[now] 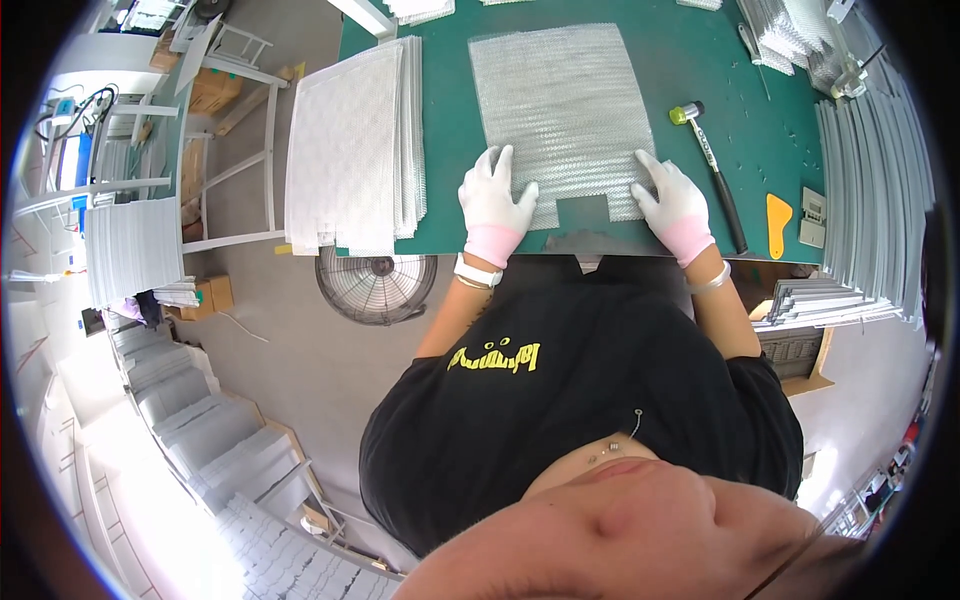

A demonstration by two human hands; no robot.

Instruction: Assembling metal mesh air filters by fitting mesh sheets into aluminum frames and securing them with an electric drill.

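A silver sheet with a fine ridged, mesh-like texture (565, 105) lies flat on the green tabletop (448, 130) in front of me. Its near edge has a square notch in the middle. My left hand (495, 198), in a white glove with a pink cuff, rests at the sheet's near left corner, fingers stretched and thumb apart. At the near right edge, my right hand (674, 200) wears a matching glove and touches the sheet with spread fingers. Neither hand is gripping anything. Whether it is one sheet or several stacked, I cannot tell.
A pile of similar pale sheets (345, 150) stands left. To the right lie a mallet (715, 172) with a black handle, a yellow scraper (777, 225) and a small metal plate (812, 218). Long grey strips (870, 190) line the right edge. A round fan (350, 285) stands below the table.
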